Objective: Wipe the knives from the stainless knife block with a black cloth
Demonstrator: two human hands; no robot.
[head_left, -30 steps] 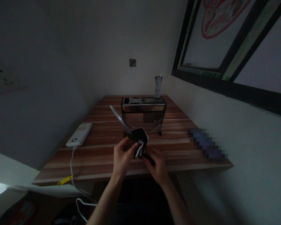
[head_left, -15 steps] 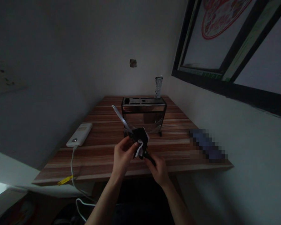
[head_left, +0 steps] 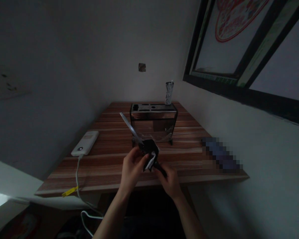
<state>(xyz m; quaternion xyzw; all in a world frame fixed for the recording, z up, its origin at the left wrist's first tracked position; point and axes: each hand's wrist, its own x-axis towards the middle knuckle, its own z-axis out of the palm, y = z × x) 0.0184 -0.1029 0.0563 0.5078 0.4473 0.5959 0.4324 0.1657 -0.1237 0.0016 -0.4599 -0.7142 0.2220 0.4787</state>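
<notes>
My left hand [head_left: 131,170] pinches a dark cloth with a white patch [head_left: 149,152] that is wrapped round a knife. The knife's thin bright blade [head_left: 130,126] sticks up and to the left out of the cloth. My right hand [head_left: 169,179] is closed on the knife's black handle [head_left: 159,169] just below the cloth. Both hands hover over the front edge of a striped wooden table [head_left: 109,162]. Right behind them stands a metal knife block with slots in its top [head_left: 153,123].
A white power bank [head_left: 85,143] lies at the left with a white cable [head_left: 77,179] running off the table's front edge. A crumpled silvery tube [head_left: 168,92] stands at the back against the wall. A blurred dark object [head_left: 220,154] lies at the right edge.
The cloth has been bunched tighter around the knife and sits slightly lower. The blade's tip has shifted a little to the right. Both hands have stayed nearly in place.
</notes>
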